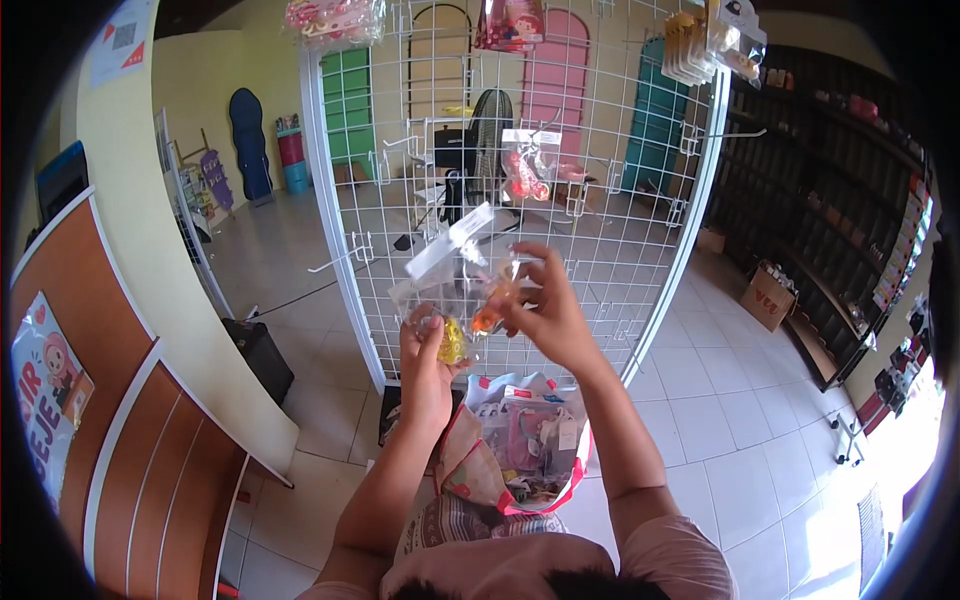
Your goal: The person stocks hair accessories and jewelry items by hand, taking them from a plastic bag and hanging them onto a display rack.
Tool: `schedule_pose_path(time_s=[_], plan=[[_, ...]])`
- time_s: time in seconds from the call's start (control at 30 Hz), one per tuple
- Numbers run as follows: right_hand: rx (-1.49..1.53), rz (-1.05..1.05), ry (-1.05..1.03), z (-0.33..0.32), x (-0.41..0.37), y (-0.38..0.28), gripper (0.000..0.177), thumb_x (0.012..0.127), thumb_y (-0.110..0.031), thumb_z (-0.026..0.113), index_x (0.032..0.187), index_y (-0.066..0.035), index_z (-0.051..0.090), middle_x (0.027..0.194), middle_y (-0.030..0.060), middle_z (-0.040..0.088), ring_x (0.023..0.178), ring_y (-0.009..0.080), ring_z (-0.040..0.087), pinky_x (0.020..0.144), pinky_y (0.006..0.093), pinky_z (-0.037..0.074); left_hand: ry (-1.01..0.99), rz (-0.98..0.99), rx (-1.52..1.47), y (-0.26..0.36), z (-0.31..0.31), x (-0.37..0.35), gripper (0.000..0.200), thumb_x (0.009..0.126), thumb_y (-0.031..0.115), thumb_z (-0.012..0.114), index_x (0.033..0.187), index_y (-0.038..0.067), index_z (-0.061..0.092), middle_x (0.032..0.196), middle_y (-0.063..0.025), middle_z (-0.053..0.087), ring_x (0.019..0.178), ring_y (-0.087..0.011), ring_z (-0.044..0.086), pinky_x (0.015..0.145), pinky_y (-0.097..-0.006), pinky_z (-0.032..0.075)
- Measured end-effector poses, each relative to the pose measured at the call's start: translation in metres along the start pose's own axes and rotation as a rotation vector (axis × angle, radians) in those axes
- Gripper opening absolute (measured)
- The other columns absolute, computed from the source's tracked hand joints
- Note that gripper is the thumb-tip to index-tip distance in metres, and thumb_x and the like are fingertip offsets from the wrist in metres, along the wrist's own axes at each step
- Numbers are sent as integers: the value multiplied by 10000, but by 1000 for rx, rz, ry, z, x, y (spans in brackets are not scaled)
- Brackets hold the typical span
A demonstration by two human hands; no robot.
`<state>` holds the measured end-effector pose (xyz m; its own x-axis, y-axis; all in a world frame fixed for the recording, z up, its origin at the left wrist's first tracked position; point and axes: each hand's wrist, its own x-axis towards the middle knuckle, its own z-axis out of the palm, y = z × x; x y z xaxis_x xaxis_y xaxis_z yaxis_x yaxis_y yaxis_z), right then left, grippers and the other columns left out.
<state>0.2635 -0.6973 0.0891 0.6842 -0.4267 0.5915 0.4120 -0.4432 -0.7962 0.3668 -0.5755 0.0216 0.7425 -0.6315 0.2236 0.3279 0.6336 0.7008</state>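
My left hand (428,365) is closed around a clear plastic packet with a yellow item (453,342) inside, thumb on its front. A white header card (450,243) tops the clear plastic, tilted up to the right. Close beside it, my right hand (550,310) pinches clear plastic around a small orange item (486,319). Both hands are in front of a white wire grid rack (610,230). Below them stands an open shopping bag (475,465) with red trim, filled with several packaged goods (540,435).
A packet with red items (528,170) hangs from a grid hook just beyond my hands. More packets hang at the top, including pink ones (335,22). Bare hooks (340,255) jut out from the grid. A brown wooden counter (165,450) is at left; dark shelves (810,200) stand at right.
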Motion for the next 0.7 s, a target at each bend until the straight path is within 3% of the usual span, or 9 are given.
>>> schedule_pose_path(time_s=[0.17, 0.4, 0.63, 0.7], plan=[[40, -199, 178, -21, 17, -25, 531, 829, -53, 648, 1280, -62, 368, 1098, 134, 510, 726, 131, 619, 511, 218, 493, -91, 105, 82, 4, -11, 6, 253, 848, 184, 632, 1051, 125, 493, 906, -25, 583, 856, -126, 574, 717, -305, 478], [-124, -447, 374, -40, 50, -56, 455, 851, -109, 639, 1253, -47, 435, 1135, 136, 521, 742, 128, 629, 537, 218, 516, -6, 160, 122, 1, -13, -3, 154, 818, 116, 673, 869, 82, 531, 826, -14, 574, 770, -116, 604, 714, -268, 486], [-169, -399, 436, -39, 59, -46, 450, 842, -118, 656, 1235, -23, 458, 1140, 146, 538, 722, 116, 622, 525, 205, 499, -21, 132, 113, -6, -25, -6, 148, 822, 97, 658, 871, 88, 519, 810, -13, 561, 753, -115, 587, 683, -263, 476], [-178, -405, 448, -39, 55, -43, 447, 840, -108, 657, 1231, -17, 461, 1044, 126, 582, 699, 103, 611, 521, 206, 483, -35, 119, 132, -8, -28, -11, 129, 834, 79, 632, 902, 88, 523, 830, -14, 566, 775, -116, 573, 700, -268, 474]])
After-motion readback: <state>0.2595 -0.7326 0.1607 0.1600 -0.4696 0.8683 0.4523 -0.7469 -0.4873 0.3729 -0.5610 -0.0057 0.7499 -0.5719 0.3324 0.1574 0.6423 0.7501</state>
